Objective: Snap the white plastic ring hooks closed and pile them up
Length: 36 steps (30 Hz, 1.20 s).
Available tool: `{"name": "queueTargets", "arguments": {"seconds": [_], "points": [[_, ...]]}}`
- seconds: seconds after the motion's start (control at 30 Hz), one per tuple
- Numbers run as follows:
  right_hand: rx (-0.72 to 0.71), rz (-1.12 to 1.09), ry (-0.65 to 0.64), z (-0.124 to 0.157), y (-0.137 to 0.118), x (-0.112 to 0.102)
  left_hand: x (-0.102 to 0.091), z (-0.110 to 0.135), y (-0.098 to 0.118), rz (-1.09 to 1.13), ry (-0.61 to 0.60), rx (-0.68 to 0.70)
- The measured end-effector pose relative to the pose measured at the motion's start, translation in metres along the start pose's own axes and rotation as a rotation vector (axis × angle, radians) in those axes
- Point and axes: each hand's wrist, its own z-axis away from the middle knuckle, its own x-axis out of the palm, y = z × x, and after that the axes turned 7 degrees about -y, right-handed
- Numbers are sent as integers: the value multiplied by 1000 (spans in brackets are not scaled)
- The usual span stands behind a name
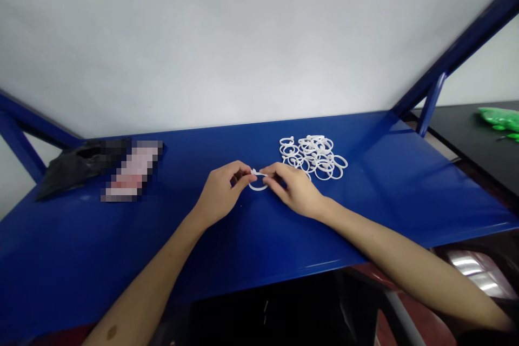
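Observation:
Between my two hands is a thin white plastic ring [258, 188], held just above the blue tabletop. My left hand [222, 190] pinches its left side, near a small knob-like end. On the opposite side, the thumb and fingers of my right hand [292, 188] grip the ring. Fingertips cover parts of it, so I cannot tell whether the loop is fastened. Just beyond my right hand lies a loose pile of similar white rings [323, 165], several overlapping, with small knobs on them.
The blue table [259, 248] has blue frame bars [430, 102] at both sides and a pale wall behind. At the left lie a black plastic bag [67, 167] and a blurred-out pinkish item [135, 167]. A green object [500, 118] sits on a dark surface at far right.

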Motion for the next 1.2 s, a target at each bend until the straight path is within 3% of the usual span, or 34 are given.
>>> {"name": "queueTargets", "arguments": {"seconds": [0.17, 0.47, 0.73, 0.93, 1.2], "points": [[-59, 23, -50, 2, 1, 0, 4, 0, -2, 25, 17, 1], [-140, 138, -54, 1, -2, -4, 10, 7, 2, -68, 118, 122], [-228, 301, -97, 1, 2, -1, 15, 9, -5, -127, 106, 191], [-68, 525, -32, -6, -2, -12, 10, 2, -10, -260, -30, 149], [234, 833, 194, -5, 44, -67, 5, -1, -25, -345, -96, 18]]}}
